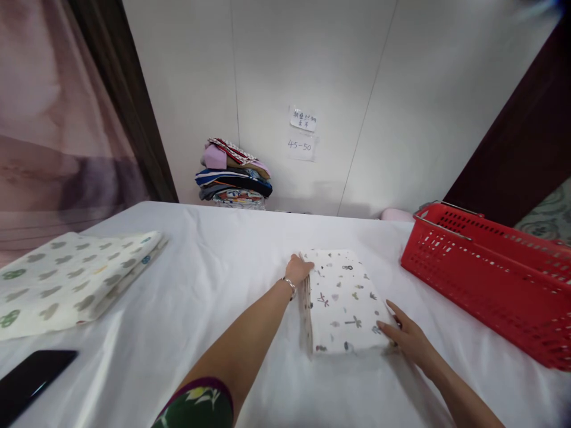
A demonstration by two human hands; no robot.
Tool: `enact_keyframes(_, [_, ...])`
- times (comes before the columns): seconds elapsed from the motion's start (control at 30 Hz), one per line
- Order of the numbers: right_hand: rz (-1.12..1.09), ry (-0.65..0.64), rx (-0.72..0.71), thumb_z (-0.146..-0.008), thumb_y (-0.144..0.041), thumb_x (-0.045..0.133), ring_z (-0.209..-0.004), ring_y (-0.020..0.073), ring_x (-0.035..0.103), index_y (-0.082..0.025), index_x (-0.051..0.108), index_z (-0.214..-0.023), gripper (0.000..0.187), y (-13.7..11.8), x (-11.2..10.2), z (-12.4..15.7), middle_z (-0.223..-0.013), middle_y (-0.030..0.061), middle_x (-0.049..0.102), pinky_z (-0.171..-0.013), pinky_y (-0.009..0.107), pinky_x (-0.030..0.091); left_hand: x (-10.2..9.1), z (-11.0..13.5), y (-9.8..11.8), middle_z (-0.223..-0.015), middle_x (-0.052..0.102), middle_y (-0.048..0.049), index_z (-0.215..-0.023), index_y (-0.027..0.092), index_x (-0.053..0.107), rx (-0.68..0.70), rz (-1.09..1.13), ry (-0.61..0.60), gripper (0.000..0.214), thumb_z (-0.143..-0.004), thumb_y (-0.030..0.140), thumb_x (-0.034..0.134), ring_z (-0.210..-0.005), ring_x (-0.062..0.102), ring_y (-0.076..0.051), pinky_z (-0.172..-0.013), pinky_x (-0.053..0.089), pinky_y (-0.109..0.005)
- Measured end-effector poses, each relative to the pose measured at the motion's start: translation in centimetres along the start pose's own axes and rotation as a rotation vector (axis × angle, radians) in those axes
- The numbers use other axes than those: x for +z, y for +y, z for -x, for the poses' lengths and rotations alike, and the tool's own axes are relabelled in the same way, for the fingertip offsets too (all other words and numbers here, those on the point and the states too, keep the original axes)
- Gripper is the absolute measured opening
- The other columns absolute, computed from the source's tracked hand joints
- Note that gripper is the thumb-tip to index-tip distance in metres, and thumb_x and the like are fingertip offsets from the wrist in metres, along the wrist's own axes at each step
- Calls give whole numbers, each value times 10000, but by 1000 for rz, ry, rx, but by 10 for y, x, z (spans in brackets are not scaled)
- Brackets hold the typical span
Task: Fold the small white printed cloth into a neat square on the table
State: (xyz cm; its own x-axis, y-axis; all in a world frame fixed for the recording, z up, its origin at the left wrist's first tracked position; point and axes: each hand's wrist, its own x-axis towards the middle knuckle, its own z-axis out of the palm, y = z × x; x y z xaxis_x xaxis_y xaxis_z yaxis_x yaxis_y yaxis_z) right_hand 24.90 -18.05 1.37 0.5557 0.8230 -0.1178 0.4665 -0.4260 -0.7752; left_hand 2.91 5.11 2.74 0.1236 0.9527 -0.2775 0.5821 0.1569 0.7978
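A folded white cloth (341,300) printed with small plants lies on the white table (214,285), a little right of centre. My left hand (298,268) rests at the cloth's far left corner, fingers curled onto its edge. My right hand (404,339) presses against the near right edge of the cloth, fingers stretched out and flat. Neither hand lifts the cloth off the table.
A red plastic basket (491,279) stands at the right. A folded cloth with grey-green spots (66,279) lies at the left, with a black phone (29,380) near the front left edge. A pile of folded clothes (234,175) sits by the back wall under paper notes (303,134).
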Motion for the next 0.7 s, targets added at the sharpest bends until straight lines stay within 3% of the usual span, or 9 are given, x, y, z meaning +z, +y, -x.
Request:
enact_keyframes(0.2, [-63, -67, -16, -648, -437, 629, -1064, 264, 552, -151, 395, -1335, 780, 0, 0, -2, -1151, 95, 600, -910, 352, 430, -3, -10, -7, -1056, 613, -171, -1113, 75, 468, -23, 103, -61, 662, -574, 373, 710, -915, 592, -260, -617, 413, -254])
enact_keyframes(0.37, [-119, -94, -94, -649, -406, 640, -1050, 259, 556, -145, 400, -1329, 767, 2, 0, -17, -1170, 88, 591, -896, 343, 444, -18, -2, -22, -1110, 599, -147, -1166, 110, 439, -1, 203, -51, 667, -602, 351, 703, -935, 591, -223, -673, 434, -245])
enact_keyframes(0.53, [-85, -155, -185, -634, -359, 656, -1005, 255, 573, -162, 442, -1304, 731, -28, 13, -62, -1099, 70, 621, -877, 343, 448, -54, 16, -53, -1101, 606, -129, -1180, 145, 419, -43, 336, 116, 656, -628, 347, 710, -956, 588, -212, -760, 445, -273])
enact_keyframes(0.7, [-12, -199, -273, -676, -362, 601, -955, 230, 595, -175, 416, -1323, 698, -68, 48, -118, -1103, 82, 610, -852, 328, 450, -74, 26, -80, -1025, 630, -115, -1167, 155, 428, -88, 430, 339, 649, -630, 358, 731, -882, 609, -191, -720, 462, -273])
